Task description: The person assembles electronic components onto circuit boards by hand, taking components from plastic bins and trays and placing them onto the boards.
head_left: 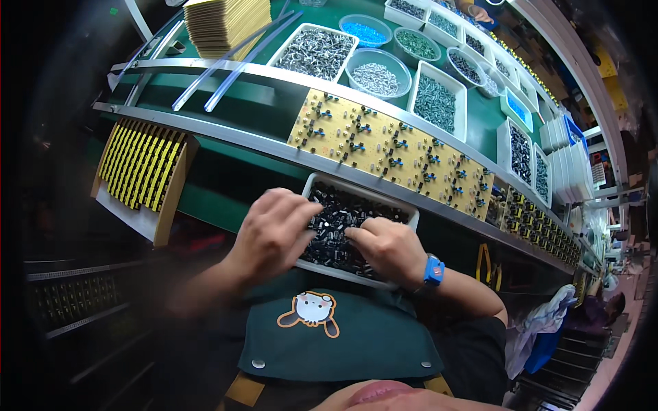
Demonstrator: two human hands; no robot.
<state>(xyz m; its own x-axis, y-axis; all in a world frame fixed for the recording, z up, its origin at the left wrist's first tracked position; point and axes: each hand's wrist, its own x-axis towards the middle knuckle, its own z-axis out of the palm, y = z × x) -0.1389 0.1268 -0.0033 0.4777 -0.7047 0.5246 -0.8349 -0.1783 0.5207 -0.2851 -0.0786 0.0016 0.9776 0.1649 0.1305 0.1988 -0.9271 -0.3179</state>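
A white tray [413, 218] full of small black cylindrical electronic parts [336, 236], which look like capacitors, sits in front of me. Over its left side is my left hand [273, 229], fingers bent and apart from the thumb, with nothing visible between them. My right hand [389, 248], a blue band on its wrist, reaches in from the right. Its thumb and fingertips are pinched together just above the parts; whatever they hold is too small to make out. Beyond the tray, a long tan circuit board [384, 152] with several mounted components rests between metal rails [260, 144].
Behind the board stand a tray of metal-coloured parts [279, 60], a bowl of silvery parts [404, 85] and a tray of dark green parts [460, 123]. A cardboard box of yellow-and-black components [159, 226] is at left. Yellow-handled pliers [485, 264] hang at right.
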